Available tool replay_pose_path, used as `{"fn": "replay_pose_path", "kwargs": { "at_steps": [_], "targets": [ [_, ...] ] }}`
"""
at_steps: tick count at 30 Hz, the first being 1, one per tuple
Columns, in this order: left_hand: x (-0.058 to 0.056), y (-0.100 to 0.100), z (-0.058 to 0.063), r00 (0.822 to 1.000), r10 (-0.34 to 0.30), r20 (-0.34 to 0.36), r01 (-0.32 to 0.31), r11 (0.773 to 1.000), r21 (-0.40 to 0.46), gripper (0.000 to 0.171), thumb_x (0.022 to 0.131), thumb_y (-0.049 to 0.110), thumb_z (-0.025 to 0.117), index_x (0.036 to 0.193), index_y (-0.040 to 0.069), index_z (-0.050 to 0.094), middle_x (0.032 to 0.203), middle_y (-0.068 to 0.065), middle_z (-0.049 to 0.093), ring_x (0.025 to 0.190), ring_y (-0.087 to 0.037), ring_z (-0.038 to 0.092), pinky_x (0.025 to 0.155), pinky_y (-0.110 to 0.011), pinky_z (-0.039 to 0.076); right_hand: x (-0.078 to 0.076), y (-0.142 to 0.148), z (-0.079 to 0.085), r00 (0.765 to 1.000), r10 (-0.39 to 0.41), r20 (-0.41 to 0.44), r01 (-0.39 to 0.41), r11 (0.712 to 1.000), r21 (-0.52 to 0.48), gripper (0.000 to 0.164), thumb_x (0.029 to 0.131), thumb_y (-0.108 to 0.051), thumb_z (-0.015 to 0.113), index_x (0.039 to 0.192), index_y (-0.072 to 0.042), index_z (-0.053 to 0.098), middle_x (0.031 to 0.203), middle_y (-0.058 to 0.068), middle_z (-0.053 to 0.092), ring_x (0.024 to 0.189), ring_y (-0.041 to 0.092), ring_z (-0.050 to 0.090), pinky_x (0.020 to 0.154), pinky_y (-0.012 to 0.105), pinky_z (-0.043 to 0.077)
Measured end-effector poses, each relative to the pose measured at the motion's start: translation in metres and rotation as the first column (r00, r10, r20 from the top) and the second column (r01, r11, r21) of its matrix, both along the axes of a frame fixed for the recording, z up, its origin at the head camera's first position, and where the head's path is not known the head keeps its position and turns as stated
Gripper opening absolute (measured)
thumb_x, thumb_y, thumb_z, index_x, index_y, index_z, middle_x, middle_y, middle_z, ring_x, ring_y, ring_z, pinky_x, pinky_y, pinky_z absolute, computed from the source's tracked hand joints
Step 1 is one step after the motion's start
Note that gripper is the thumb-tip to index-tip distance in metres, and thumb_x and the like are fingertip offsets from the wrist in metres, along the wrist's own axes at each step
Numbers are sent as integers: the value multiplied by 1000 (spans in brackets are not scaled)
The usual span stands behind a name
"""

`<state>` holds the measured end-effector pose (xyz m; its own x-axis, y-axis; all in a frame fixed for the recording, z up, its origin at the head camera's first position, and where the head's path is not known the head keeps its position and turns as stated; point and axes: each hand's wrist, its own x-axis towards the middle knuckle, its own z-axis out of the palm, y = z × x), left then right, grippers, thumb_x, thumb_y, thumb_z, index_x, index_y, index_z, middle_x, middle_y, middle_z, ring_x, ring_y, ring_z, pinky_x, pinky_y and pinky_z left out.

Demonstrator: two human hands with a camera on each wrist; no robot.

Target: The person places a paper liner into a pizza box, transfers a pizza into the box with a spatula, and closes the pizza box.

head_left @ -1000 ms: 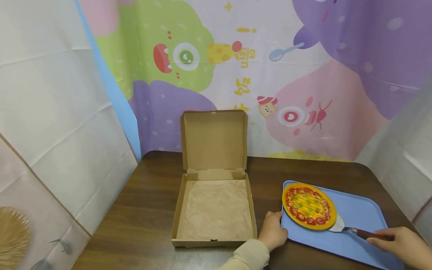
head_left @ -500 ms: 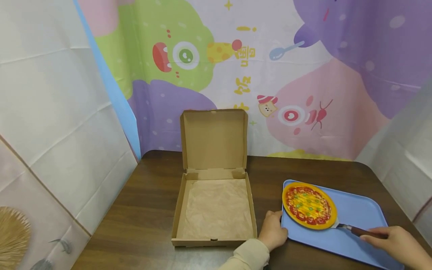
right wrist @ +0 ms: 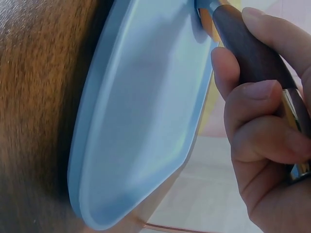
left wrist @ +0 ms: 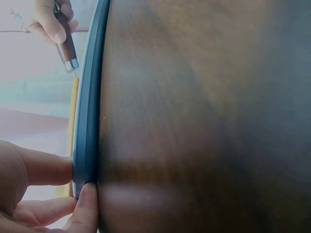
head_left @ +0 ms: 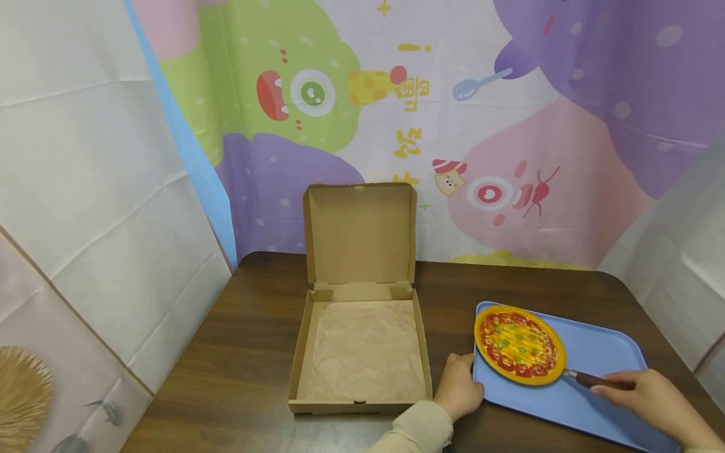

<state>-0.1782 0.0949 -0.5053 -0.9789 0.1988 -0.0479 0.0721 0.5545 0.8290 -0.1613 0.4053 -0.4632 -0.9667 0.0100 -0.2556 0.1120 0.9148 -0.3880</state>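
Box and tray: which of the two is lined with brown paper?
The open cardboard box: crumpled brown paper lies across its bottom. The blue tray shows no such lining, and has the pizza over one end.

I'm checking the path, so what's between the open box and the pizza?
In the head view, a strip of bare dark table separates the box from the pizza; toward its near end, the left hand grips the blue tray.

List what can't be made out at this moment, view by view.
- Head: the blade of the spatula, hidden by the pizza; its handle's end, hidden by the right hand.
- Head: the near right corner of the tray, cut off by the bottom edge.
- Left wrist: the pizza's topping, seen too edge-on.
- Right wrist: the spatula's blade, cut off by the top edge.
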Motion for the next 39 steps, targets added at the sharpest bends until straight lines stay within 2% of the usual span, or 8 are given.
{"fn": "replay_pose_path", "kwargs": {
  "at_steps": [3, 7, 11, 17, 27, 34, 39],
  "targets": [
    [0, 0, 0, 1000, -3, 23, 3, 1000, 10, 54, 73, -2, 65, 127, -2, 63, 110, -11, 59, 105, -15, 59, 97, -25, 49, 2, -1, 1, 1000, -7, -18, 7, 1000, 3, 58, 82, -52, 72, 102, 2, 75, 92, 15, 74, 81, 21, 62, 66, 39, 51],
    [0, 0, 1, 998, -9, 66, 7, 1000, 25, 54, 75, -2, 65, 129, -1, 61, 111, -10, 58, 106, -15, 59, 97, -26, 49, 5, -3, 2, 997, -2, -73, 3, 1000, 7, 50, 84, -47, 73, 101, 1, 76, 91, 13, 74, 75, 15, 54, 61, 29, 43],
    [1, 1, 2, 996, -8, 85, 6, 1000, 23, 54, 76, -2, 65, 130, 0, 61, 112, -9, 57, 107, -15, 59, 96, -26, 50, 5, -3, 1, 996, -3, -86, 4, 1000, 8, 51, 84, -47, 73, 101, 1, 76, 92, 15, 74, 77, 15, 56, 63, 30, 44],
    [2, 0, 2, 998, -14, 68, 13, 1000, 17, 54, 76, -2, 65, 129, -1, 61, 110, -9, 57, 105, -15, 59, 96, -26, 50, 6, -5, -1, 995, -12, -94, 14, 1000, 15, 54, 84, -50, 72, 100, 1, 75, 92, 16, 73, 76, 16, 55, 62, 30, 43],
    [2, 0, 1, 999, -10, 45, 9, 1000, 10, 53, 75, -2, 65, 128, 0, 62, 108, -8, 58, 103, -15, 59, 95, -26, 50, 11, -12, 1, 994, -26, -104, 28, 999, 16, 49, 86, -45, 72, 98, 3, 75, 86, 13, 72, 73, 15, 53, 61, 30, 41],
    [2, 0, 3, 997, -8, 79, 7, 1000, 22, 53, 77, -1, 64, 130, 1, 61, 109, -8, 57, 103, -13, 58, 95, -25, 49, 14, -14, -1, 994, -37, -106, 39, 999, 21, 51, 87, -46, 70, 99, 3, 74, 87, 13, 72, 73, 16, 53, 60, 30, 41],
    [3, 0, 4, 997, -10, 77, 8, 1000, 23, 53, 77, -1, 64, 129, 0, 61, 109, -8, 57, 103, -14, 58, 96, -26, 49, 17, -16, -7, 987, -43, -153, 45, 999, 10, 48, 88, -44, 69, 99, 3, 74, 88, 15, 72, 73, 14, 54, 60, 30, 42]
  ]
}}
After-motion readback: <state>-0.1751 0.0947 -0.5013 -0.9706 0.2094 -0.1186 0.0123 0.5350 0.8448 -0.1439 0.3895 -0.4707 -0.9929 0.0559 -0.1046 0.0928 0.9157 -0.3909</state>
